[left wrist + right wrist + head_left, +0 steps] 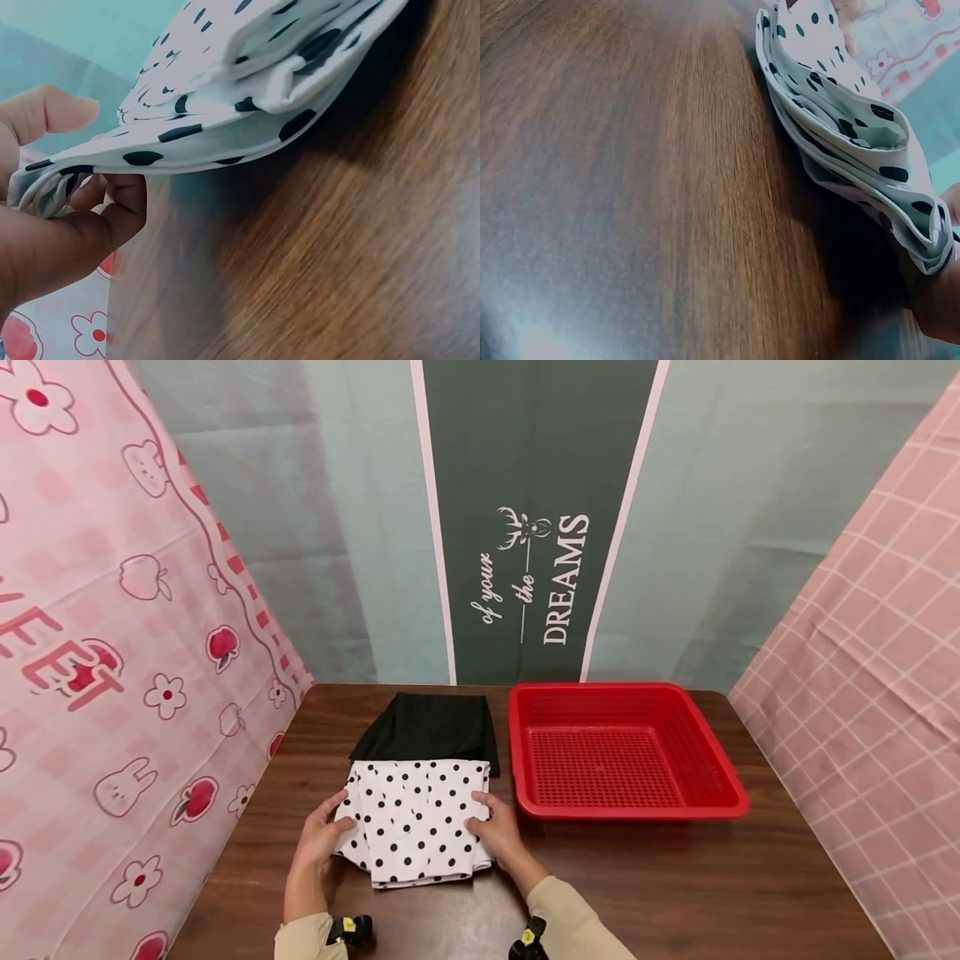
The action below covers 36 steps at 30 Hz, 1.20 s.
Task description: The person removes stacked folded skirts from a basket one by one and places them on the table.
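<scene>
A folded white cloth with black polka dots is between my two hands, its layers stacked in a rough rectangle. My left hand holds its left side, and in the left wrist view the cloth's edge runs between the digits, lifted off the wood. On the opposite side my right hand grips the right edge, thumb on top. The right wrist view shows the folded layers from the side; most of that hand is out of frame. Just behind lies a folded black cloth, partly covered by the dotted one.
A red plastic basket with a mesh bottom stands to the right of the cloths on the brown wooden table. Pink patterned sheets hang at the left and right, and a grey-green curtain hangs behind.
</scene>
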Each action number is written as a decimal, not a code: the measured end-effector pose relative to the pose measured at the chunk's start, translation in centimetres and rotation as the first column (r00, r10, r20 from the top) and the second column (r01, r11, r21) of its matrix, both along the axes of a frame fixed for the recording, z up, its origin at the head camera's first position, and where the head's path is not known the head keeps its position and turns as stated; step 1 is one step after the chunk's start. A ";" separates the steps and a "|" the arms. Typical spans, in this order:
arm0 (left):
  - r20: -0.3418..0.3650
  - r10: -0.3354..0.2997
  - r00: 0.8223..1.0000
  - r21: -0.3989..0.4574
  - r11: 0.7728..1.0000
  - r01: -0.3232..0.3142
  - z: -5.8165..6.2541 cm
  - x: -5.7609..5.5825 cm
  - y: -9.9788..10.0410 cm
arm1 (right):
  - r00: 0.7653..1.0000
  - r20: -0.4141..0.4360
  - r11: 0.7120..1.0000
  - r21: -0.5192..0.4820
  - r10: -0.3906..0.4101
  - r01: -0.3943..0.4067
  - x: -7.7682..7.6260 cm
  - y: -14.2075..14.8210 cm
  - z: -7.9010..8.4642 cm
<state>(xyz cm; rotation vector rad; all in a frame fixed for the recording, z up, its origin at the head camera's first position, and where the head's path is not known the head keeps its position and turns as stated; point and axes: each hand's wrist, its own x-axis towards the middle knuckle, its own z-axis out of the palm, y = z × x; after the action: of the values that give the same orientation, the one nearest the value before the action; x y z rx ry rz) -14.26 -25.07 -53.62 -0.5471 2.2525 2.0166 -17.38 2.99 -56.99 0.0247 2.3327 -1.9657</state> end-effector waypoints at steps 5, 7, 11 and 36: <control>0.013 -0.014 1.000 -0.010 1.000 0.014 -0.1 -0.1 -0.4 | 1.000 0.017 1.000 -0.009 0.005 -0.004 0.2 -0.2 -0.2; 0.014 -0.020 1.000 -0.029 0.999 0.020 -0.2 0.0 -0.5 | 1.000 0.023 1.000 -0.011 0.013 -0.012 0.5 -0.3 -0.3; 0.037 -0.032 0.999 -0.066 0.997 0.034 -0.2 0.4 -0.8 | 0.999 0.030 0.999 -0.017 0.037 -0.037 1.5 -0.4 -0.3; 0.030 0.023 0.999 -0.117 0.993 -0.019 -0.9 0.6 -2.1 | 0.997 -0.013 0.996 -0.036 0.079 -0.079 1.8 -0.8 1.4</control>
<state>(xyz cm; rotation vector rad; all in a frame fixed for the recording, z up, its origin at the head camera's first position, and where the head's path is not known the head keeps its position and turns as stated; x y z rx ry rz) -13.70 -27.20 -54.51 -0.6098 2.3674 1.8811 -15.62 2.18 -55.62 -0.0801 2.2663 -1.9758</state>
